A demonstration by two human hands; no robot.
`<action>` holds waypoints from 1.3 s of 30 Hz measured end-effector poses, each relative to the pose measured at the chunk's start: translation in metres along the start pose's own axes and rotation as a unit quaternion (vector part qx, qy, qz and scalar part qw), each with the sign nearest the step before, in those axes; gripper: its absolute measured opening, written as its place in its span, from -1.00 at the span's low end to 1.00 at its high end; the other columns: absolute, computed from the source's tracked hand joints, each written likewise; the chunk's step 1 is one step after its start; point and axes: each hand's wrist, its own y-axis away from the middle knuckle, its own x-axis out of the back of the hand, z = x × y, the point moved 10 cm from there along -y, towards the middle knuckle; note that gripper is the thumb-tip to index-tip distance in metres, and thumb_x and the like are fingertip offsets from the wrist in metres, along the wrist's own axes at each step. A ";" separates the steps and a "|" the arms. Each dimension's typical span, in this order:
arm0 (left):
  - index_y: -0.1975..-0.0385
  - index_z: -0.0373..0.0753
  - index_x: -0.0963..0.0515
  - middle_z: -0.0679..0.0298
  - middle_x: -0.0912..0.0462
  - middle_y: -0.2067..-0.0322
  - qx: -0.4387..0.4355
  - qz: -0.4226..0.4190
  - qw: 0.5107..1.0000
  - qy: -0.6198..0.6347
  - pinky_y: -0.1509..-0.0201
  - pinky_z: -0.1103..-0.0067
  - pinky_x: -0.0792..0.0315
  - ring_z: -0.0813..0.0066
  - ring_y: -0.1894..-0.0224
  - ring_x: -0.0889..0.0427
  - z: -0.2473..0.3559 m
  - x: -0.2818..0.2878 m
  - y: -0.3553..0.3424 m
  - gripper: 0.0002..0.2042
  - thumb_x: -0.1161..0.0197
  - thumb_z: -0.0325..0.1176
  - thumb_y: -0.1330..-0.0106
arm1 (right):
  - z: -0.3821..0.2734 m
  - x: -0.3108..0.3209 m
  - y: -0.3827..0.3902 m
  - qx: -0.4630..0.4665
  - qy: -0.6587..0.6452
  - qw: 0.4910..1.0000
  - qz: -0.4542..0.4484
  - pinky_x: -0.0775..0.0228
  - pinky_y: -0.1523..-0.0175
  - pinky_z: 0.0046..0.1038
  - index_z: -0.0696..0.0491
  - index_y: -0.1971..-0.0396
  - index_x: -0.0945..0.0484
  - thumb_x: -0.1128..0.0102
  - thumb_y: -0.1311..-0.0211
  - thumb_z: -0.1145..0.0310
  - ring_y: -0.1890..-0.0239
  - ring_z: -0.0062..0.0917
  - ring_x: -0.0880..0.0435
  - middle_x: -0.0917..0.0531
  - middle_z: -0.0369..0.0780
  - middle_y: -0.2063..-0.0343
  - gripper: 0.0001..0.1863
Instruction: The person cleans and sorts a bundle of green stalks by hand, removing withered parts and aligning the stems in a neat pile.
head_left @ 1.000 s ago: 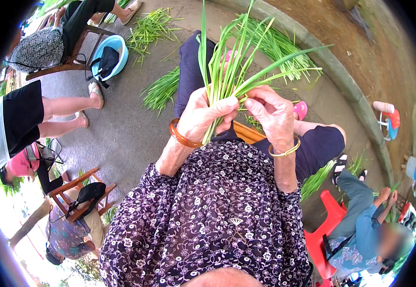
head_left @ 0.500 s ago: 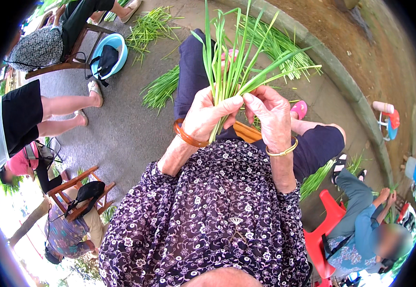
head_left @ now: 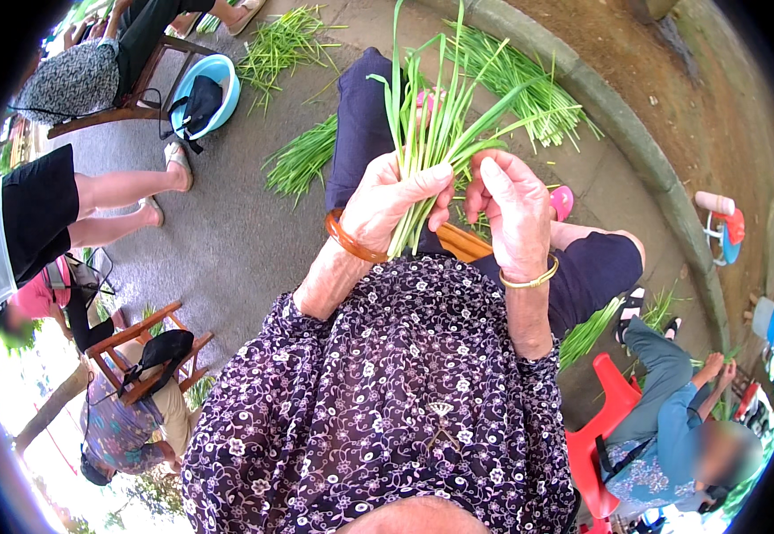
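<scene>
My left hand (head_left: 387,196) is closed around the lower stems of a bunch of long flat green leaves (head_left: 431,125), which fan upward over my knees. My right hand (head_left: 505,205), just right of the bunch, has curled fingers with the thumb near the index finger at the leaves' side; what lies in them is hidden. An amber bangle (head_left: 354,240) circles my left wrist, and a gold-coloured one (head_left: 528,278) my right.
Leaf piles (head_left: 529,98) lie around my feet on paving beside a curved kerb (head_left: 663,160). At left are other people (head_left: 111,191), a blue basin (head_left: 227,89) and a wooden chair (head_left: 165,374). At lower right another person (head_left: 663,400) sits by a red chair (head_left: 605,392).
My right hand has drawn slightly rightward and up, away from my left thumb and the stems. The bunch has shifted a little right with my left hand.
</scene>
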 end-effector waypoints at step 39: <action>0.25 -0.38 -0.43 0.28 -0.47 0.55 -0.034 0.053 0.998 -0.029 0.76 0.76 -0.25 0.69 0.71 -0.37 0.015 0.031 -0.011 -0.79 -0.07 -0.41 -0.17 | 0.021 0.003 0.024 -0.072 0.042 0.996 -0.040 -0.22 0.73 -0.77 0.20 0.48 -0.48 -0.14 -0.01 0.48 0.75 -0.75 -0.42 -0.50 -0.30 0.69 -0.90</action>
